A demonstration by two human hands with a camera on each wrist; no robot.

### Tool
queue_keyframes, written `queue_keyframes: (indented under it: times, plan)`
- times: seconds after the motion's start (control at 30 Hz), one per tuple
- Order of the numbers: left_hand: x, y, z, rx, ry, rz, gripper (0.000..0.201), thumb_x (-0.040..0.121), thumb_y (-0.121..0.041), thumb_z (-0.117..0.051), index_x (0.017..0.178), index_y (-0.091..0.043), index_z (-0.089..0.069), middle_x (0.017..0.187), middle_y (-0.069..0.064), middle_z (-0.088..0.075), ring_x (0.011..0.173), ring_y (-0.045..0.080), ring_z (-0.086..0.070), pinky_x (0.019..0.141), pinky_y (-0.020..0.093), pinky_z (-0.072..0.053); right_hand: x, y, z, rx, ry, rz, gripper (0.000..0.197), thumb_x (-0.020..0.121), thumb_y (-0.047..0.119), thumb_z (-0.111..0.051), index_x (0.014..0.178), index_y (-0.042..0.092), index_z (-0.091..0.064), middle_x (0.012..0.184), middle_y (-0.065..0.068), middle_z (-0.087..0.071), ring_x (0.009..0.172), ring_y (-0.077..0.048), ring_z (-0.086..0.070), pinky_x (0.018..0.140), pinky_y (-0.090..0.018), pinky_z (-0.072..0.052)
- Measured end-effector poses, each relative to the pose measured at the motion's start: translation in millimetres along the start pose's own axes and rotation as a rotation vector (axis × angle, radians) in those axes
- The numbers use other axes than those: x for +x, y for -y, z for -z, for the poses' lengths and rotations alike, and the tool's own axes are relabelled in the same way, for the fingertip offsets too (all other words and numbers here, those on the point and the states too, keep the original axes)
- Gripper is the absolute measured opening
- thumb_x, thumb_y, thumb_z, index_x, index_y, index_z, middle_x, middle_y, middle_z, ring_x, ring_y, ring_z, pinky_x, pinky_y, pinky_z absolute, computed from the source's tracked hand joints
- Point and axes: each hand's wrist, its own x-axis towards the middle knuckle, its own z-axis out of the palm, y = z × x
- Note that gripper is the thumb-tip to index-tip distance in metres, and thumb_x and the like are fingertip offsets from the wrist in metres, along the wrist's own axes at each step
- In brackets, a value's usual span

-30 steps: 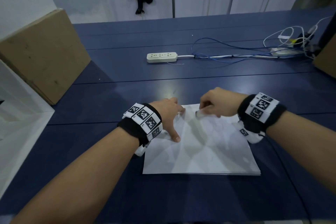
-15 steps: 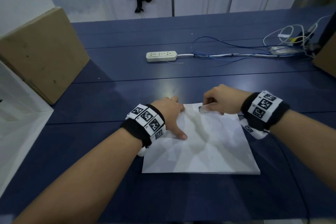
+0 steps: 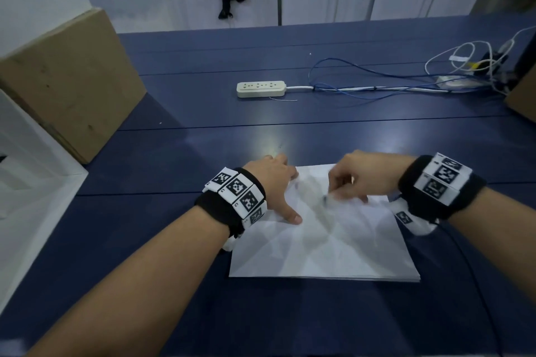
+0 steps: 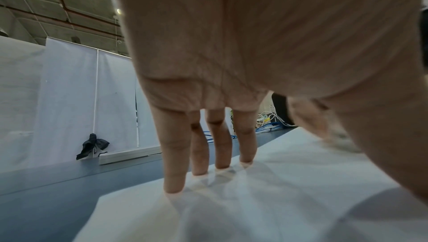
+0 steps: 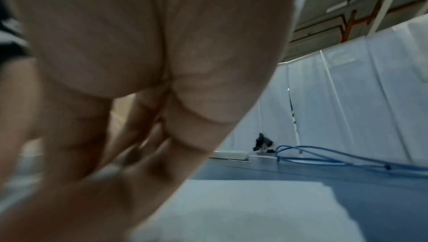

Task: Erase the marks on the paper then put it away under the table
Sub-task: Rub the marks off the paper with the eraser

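A creased white sheet of paper lies flat on the blue table. My left hand presses its far left corner with straight, spread fingers, thumb on the sheet. My right hand hovers low over the paper's upper middle, blurred by motion, its fingers curled and pinching a small pale eraser against the sheet. In the right wrist view the right hand fills the frame above the paper and the eraser is hidden. Any marks on the sheet are too faint to make out.
A white power strip and blue and white cables lie further back on the table. A cardboard box stands at the far left beside a white shelf. Another brown box sits at the right edge.
My right hand has slid with the eraser from the paper's far edge toward me and slightly left, now motion-blurred. The left hand and the paper have stayed put.
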Motion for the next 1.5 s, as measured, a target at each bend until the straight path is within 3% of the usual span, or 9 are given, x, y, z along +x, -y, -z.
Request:
queue_keyframes:
  times: [0.1,0.27,0.47,0.63,0.83,1.07,1.27,1.43,1.5]
  plan:
    - [1,-1,0,0.004,0.002,-0.004,0.1,0.057,-0.076,-0.074,0.138,-0.025,-0.046,0.119,-0.003,-0.045,0.113,0.02,-0.047,0.085,0.041,-0.05,-6,6,-6,0.029,0.146,0.03,0.011,0.087,0.034,-0.071,0.09,0.024,-0.073,0.079,0.003,-0.074,0.053,-0.008,-0.065,0.06,-0.016,-0.049]
    - [1,-1,0,0.009,-0.002,-0.003,0.102,0.057,-0.076,-0.074,0.139,-0.025,-0.044,0.119,-0.004,-0.044,0.113,0.02,-0.046,0.086,0.043,-0.051,14,-11,5,-0.071,-0.293,-0.102,0.021,0.09,0.043,-0.067,0.084,0.023,-0.067,0.066,0.01,-0.067,0.05,-0.008,-0.065,0.058,-0.023,-0.05]
    - [2,-2,0,0.02,0.011,0.001,0.102,0.057,-0.077,-0.074,0.139,-0.025,-0.044,0.122,-0.004,-0.044,0.115,0.02,-0.046,0.086,0.041,-0.051,-8,6,-10,0.03,0.127,0.027,0.01,0.089,0.035,-0.07,0.092,0.026,-0.072,0.082,0.005,-0.074,0.054,-0.01,-0.066,0.065,-0.024,-0.053]
    - [1,-3,2,0.013,0.007,0.003,0.1,0.056,-0.077,-0.074,0.137,-0.025,-0.045,0.118,-0.004,-0.044,0.113,0.02,-0.046,0.086,0.044,-0.052,14,-10,6,-0.067,-0.23,-0.071,0.022,0.088,0.044,-0.069,0.083,0.023,-0.068,0.069,0.004,-0.071,0.048,-0.006,-0.063,0.059,-0.024,-0.052]
    - [1,-1,1,0.011,0.02,0.003,0.103,0.056,-0.076,-0.074,0.139,-0.024,-0.043,0.122,-0.004,-0.044,0.114,0.02,-0.046,0.087,0.043,-0.051,-12,11,-12,0.04,0.167,0.05,0.012,0.087,0.035,-0.072,0.092,0.024,-0.075,0.084,0.004,-0.075,0.053,-0.01,-0.064,0.06,-0.022,-0.052]
    - [0,-3,3,0.014,0.02,-0.001,0.102,0.057,-0.075,-0.075,0.14,-0.024,-0.043,0.121,-0.003,-0.044,0.115,0.021,-0.046,0.086,0.043,-0.051,21,-15,9,-0.068,-0.332,-0.137,0.021,0.089,0.043,-0.067,0.085,0.022,-0.068,0.062,0.01,-0.064,0.051,-0.011,-0.064,0.063,-0.029,-0.054]
    - [1,-3,2,0.008,0.017,0.004,0.1,0.056,-0.076,-0.075,0.137,-0.024,-0.045,0.121,-0.003,-0.045,0.113,0.02,-0.046,0.083,0.04,-0.05,-11,10,-4,-0.004,0.163,-0.001,0.011,0.088,0.035,-0.071,0.091,0.025,-0.073,0.081,0.005,-0.074,0.052,-0.006,-0.064,0.061,-0.018,-0.05]
    - [-1,-3,3,0.011,0.016,0.0,0.102,0.057,-0.075,-0.075,0.139,-0.023,-0.044,0.123,-0.003,-0.044,0.116,0.021,-0.046,0.086,0.041,-0.051,14,-14,9,-0.116,-0.265,-0.124,0.021,0.09,0.042,-0.066,0.086,0.022,-0.067,0.068,0.003,-0.071,0.046,-0.002,-0.06,0.059,-0.022,-0.048]
    - [-1,-3,3,0.013,0.016,0.0,0.102,0.057,-0.075,-0.075,0.139,-0.023,-0.044,0.123,-0.003,-0.044,0.116,0.021,-0.046,0.088,0.044,-0.051,14,-16,10,-0.081,-0.301,-0.127,0.021,0.091,0.041,-0.065,0.087,0.021,-0.067,0.067,0.005,-0.069,0.045,-0.001,-0.058,0.055,-0.017,-0.047]
